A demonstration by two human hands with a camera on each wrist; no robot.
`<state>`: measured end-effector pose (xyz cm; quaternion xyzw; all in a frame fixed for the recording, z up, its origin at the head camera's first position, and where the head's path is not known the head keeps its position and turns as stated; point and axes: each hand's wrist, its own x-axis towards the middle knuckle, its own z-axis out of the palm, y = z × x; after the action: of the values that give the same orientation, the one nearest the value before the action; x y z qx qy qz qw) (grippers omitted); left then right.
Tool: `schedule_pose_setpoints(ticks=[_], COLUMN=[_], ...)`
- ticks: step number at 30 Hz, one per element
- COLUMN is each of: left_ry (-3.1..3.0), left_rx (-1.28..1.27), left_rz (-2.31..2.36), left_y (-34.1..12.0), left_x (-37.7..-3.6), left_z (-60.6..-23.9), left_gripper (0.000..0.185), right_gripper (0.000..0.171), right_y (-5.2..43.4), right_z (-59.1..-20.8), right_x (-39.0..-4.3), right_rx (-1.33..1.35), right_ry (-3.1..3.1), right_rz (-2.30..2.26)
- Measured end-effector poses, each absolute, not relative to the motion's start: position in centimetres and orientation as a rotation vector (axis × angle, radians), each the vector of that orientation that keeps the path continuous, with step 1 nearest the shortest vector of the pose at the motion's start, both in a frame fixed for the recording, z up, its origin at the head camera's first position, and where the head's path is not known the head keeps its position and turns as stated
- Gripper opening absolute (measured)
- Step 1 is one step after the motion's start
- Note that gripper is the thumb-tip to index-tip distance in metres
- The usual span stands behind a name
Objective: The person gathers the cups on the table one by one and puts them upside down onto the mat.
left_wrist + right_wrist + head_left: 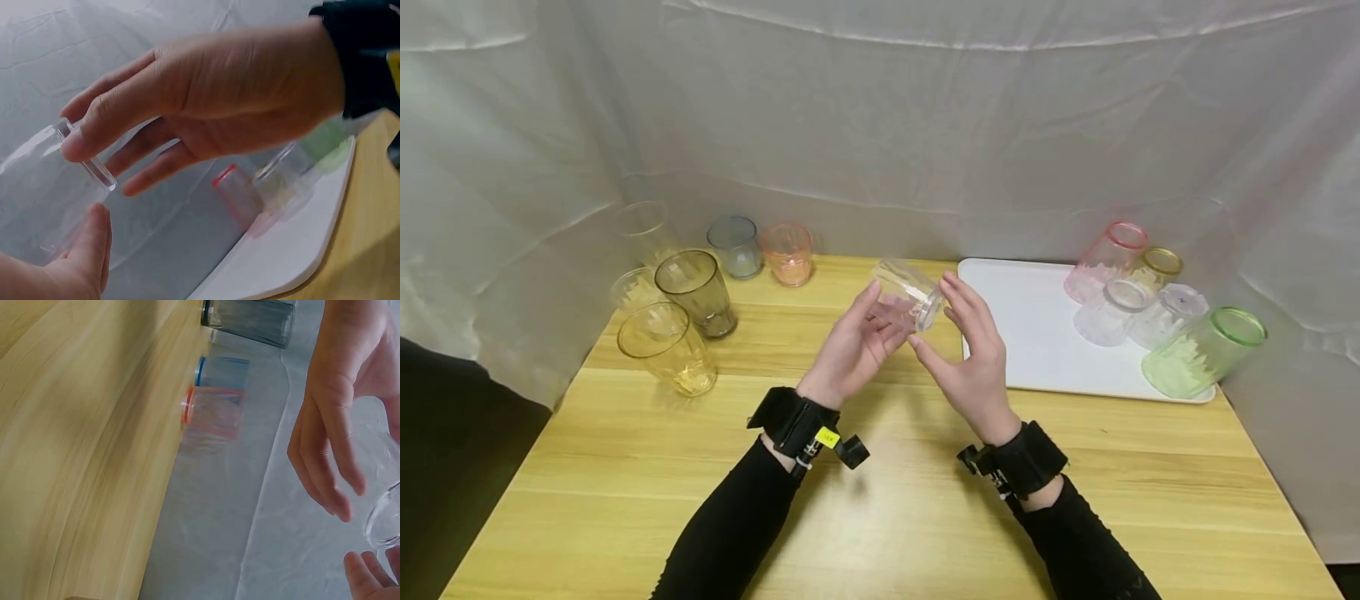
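A clear cup (901,287) is held up tilted over the middle of the table, between both hands. My left hand (854,352) grips its side, thumb on the near side and fingers beneath. Around the cup's thick-edged right end, my right hand (976,367) has its thumb low and its fingers high. That thumb and index finger meet the edge of the clear cup (47,194) in the left wrist view. Part of the cup (375,447) shows behind the left fingers in the right wrist view.
A white tray (1037,333) at the right bears pink (1101,262), yellow (1161,261), green (1198,354) and clear cups. At the left stand amber (673,354), smoky brown (700,292), blue-grey (735,248), orange (788,254) and clear cups. Grey cloth (880,150) hangs behind the table.
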<state>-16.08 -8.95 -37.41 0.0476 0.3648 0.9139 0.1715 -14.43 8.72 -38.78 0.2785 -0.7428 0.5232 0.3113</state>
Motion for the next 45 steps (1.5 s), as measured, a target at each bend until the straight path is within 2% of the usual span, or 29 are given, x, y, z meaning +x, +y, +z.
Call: schedule_pose_setpoints(ticks=[12,19,23,29,37,45], left_ry=[0.838,0.798,0.82,0.882,1.324,1.885], left_rx=[0.118,0.155,0.157,0.106,0.118,0.136], left_rz=[2.615,2.609,2.607,2.604,2.579,2.459], left_y=[-8.8,-9.0,-9.1,-9.3,-10.4,-12.4], left_x=[-15.0,-14.8,-14.6,-14.4,-13.7,-13.0], left_z=[-38.4,-38.8,-38.9,-39.2,-39.5,-39.5], left_gripper=[0.058,0.074,0.068,0.068,0.05,0.06], right_gripper=[0.066,0.065,0.065,0.065,0.066,0.058], right_y=[8.5,8.4,8.5,8.7,10.0,12.5], right_z=[-38.8,-38.8,-38.7,-38.4,-37.6,-36.7], right_x=[-14.5,-14.5,-14.4,-14.5,-14.7,-15.0], right_rx=[0.824,0.85,0.85,0.838,0.819,0.734], right_ry=[-1.896,-1.892,-1.891,-1.876,-1.85,-1.806], right_rz=[1.275,1.272,1.271,1.276,1.276,1.273])
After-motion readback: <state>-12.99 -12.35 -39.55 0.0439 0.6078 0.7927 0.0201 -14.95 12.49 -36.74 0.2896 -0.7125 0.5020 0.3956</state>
